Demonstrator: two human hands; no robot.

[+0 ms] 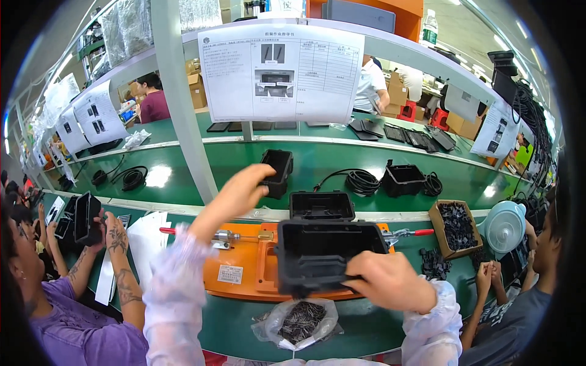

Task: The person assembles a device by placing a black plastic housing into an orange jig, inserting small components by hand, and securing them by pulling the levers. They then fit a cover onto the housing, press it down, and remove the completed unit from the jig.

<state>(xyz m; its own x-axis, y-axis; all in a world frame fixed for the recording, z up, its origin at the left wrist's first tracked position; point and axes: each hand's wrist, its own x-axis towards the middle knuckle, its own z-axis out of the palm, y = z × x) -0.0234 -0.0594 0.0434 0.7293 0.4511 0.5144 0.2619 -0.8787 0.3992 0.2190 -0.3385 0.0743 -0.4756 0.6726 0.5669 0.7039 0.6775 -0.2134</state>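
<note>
I had a black plastic box [317, 263] in my right hand [387, 280], the fingers closed on its near right edge. It was tilted over the orange fixture [239, 259], its open side showing. My left hand [243, 188] was stretched to the far left, fingers parted and curled at the left edge of another black box [278, 174]; I cannot tell whether they had closed on it.

The work looked only partway along to me. The box in my right hand was open, with no loose parts visible inside, and a black open part [321, 206] sat just beyond it; whether the two were joined I could not tell. The red-handled clamp [421, 232] on the right did not appear to be holding the box. Small metal pieces [303, 320] filled a clear bag on the near side of the green worktop [238, 332], and many small black parts [459, 226] lay in a cardboard box [466, 251] on the right, so plenty of stock seemed left.

A printed sheet [235, 91] with a table and photographs hung at the far side, and a white label [230, 274] was stuck on the fixture's left, its print too small to read. I made out no brand.
</note>
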